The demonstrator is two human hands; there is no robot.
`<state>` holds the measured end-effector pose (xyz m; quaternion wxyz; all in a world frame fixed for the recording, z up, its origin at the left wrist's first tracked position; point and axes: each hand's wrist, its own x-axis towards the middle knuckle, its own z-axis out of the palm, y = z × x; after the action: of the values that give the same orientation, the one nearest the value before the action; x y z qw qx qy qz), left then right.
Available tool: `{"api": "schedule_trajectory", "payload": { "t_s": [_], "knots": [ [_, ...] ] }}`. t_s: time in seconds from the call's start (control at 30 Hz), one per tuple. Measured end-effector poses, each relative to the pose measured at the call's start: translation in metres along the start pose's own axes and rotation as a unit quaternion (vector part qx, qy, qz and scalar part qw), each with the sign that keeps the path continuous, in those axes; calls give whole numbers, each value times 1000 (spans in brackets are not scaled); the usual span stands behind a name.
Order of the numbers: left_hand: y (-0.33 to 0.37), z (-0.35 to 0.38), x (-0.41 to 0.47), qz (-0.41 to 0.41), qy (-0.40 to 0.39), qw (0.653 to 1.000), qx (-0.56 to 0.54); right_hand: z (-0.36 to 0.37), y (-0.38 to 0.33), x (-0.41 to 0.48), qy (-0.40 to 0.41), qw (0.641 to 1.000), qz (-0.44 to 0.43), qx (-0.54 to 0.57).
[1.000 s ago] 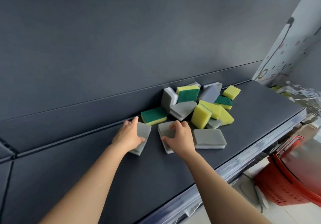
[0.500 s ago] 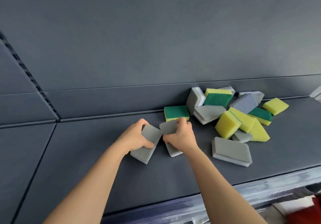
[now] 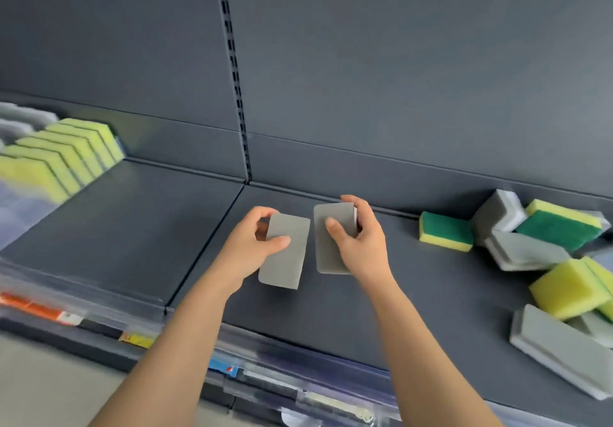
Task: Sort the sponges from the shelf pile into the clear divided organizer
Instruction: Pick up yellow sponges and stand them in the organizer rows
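Holding one grey sponge per hand, both above the shelf, mid-frame.

- left hand: pinches the left grey sponge, thumb on the near flat face, fingers curled over the far top corner. Sponge upright, tilted slightly right.
- right hand: grips the right grey sponge, thumb across the near face, fingers wrapped round the right edge. Sponge roughly upright.
- The two sponges sit side by side, top corners nearly touching. Can't tell if they actually make contact.
- pile: on the shelf at the right, well apart from the hands. Nearest to them is a green-and-yellow sponge lying flat by the back wall. Right of it, grey, green-topped and yellow ones lie jumbled against each other. A yellow block leans on a long grey sponge at the near right.
- Far left: row of yellow sponges standing on edge, packed face to face, with grey sponges behind them. The clear organizer there is only a blur, so compartments can't be told.
- back panel is dark grey, with a slotted strip running down to the shelf joint.
- label rail runs along the near shelf edge, tags blurred.
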<state>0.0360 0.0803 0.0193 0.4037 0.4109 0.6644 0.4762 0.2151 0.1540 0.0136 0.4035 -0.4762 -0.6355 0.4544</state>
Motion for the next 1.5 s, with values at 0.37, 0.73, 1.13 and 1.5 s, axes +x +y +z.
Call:
{"api": "schedule_trajectory", "payload": {
  "t_s": [0.37,0.73,1.13,1.5],
  "knots": [
    [-30,-141,-58,20,131,990,-39,132,-57,-36,-74,994,-69,44],
    [-66,-323,-106,32,178,983,-42,316,-118,-82,-111,988,-91,51],
    [-85,-455,-95,36,228,972,-37,448,-170,-71,-137,981,-132,36],
    [-90,-565,-22,55,259,964,-30,565,-203,-3,-161,971,-171,43]
  ]
}}
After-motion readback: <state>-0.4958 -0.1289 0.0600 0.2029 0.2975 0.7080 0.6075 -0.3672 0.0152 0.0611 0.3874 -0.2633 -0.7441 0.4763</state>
